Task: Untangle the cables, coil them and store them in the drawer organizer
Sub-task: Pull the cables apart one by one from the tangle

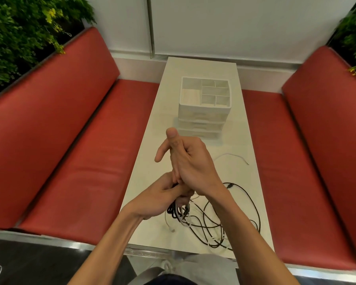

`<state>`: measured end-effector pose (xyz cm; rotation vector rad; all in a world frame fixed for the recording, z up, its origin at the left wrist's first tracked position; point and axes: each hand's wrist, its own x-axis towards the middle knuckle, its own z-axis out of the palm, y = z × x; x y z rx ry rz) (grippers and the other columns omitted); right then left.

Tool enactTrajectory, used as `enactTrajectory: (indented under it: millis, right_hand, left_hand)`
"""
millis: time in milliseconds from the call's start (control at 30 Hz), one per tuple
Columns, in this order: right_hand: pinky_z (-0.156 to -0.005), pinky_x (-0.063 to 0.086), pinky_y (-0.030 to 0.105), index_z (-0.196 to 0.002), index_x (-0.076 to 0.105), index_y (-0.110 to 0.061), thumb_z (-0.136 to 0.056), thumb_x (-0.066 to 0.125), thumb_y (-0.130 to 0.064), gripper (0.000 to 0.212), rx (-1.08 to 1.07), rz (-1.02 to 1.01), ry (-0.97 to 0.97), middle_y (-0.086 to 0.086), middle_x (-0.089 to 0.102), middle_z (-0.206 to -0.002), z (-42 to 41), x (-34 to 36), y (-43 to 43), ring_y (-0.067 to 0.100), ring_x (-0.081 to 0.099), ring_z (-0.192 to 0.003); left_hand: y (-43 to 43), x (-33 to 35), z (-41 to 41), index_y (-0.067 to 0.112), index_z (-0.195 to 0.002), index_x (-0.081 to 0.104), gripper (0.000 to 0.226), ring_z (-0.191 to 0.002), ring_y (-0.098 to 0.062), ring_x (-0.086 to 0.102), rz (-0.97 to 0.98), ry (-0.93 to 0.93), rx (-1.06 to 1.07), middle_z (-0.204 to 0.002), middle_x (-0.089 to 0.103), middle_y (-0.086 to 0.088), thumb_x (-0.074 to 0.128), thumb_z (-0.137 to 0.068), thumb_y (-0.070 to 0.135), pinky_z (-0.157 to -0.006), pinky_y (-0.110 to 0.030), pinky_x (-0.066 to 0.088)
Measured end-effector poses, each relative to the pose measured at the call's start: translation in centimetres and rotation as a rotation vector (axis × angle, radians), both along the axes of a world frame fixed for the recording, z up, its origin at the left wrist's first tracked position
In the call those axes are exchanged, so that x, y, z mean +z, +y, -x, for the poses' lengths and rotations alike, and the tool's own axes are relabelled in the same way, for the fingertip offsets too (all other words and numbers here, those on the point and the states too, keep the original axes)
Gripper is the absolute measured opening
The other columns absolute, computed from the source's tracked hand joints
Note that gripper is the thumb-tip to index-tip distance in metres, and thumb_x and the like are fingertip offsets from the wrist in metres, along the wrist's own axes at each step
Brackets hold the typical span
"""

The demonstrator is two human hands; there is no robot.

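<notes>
- My left hand pinches the tangled black and white cables; my right hand is flat, fingers straight.
- Yanking could tighten knots or drag loops off the white table.

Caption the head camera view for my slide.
Left hand gripping tangled black and white cables on a white table, white plastic drawer organizer behind.

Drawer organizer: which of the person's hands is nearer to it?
Right. The right hand is raised just before the drawer organizer; the left hand is farther back, gripping the cables.
</notes>
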<state>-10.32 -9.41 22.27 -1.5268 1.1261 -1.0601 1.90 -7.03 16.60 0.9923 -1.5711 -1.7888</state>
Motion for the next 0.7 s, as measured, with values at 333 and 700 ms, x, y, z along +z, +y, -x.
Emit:
enactTrajectory:
  millis: [333, 700]
  right_hand:
    - [-0.061, 0.036, 0.019, -0.078, 0.074, -0.019, -0.113, 0.047, -0.050, 0.054, 0.071, 0.203, 0.397, -0.013, 0.045, -0.044, 0.4, -0.2, -0.5, 0.012, 0.047, -0.048]
    - [-0.067, 0.055, 0.039, -0.080, 0.072, -0.021, -0.113, 0.036, -0.058, 0.061, -0.249, 0.298, 0.401, -0.003, 0.052, -0.047, -0.5, -2.6, -1.1, 0.017, 0.061, -0.050]
  left_hand:
    - [0.3, -0.1, 0.5, 0.009, -0.079, 0.054, 0.026, -0.065, -0.008, 0.050, 0.029, -0.192, -0.012, -0.064, 0.054, 0.011, 0.044, -0.100, 0.020, -0.070, -0.023, 0.045]
    - [0.3, -1.7, 0.8, 0.002, -0.080, 0.049, 0.037, -0.063, -0.007, 0.040, 0.327, -0.375, 0.086, -0.067, 0.053, -0.014, 0.036, -0.093, 0.034, -0.059, -0.028, 0.033]
